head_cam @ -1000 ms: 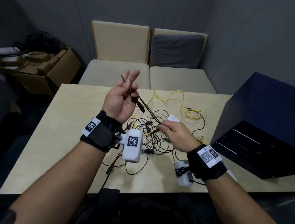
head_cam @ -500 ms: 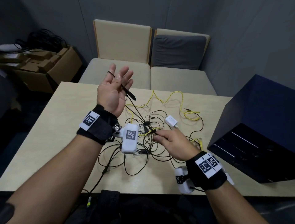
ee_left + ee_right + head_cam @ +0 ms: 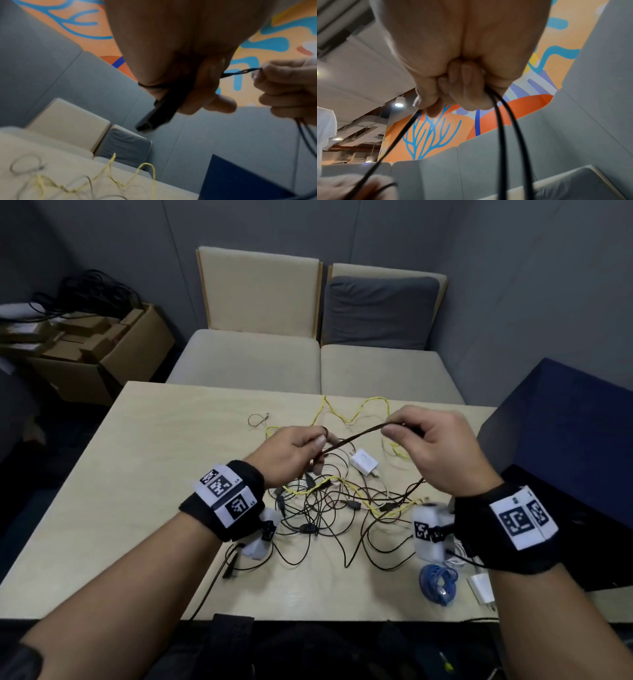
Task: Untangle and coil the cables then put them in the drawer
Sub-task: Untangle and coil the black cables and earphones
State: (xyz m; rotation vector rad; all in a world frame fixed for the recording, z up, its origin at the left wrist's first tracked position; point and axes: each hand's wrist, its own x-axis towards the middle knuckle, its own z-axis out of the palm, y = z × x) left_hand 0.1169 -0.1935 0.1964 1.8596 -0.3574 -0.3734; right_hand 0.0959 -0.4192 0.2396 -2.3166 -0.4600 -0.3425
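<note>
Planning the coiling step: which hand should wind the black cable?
Right, probably: the right hand pinches the black cable with slack trailing below, while the left hand already grips the plug end.

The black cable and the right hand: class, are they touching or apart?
Touching. The right wrist view shows the right hand curled around the black cable, strands emerging from its fingers.

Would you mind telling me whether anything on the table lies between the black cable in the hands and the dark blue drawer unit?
Nothing solid does, but the black cable trails into the tangled pile, beside the drawer unit, whose drawer looks closed.
</note>
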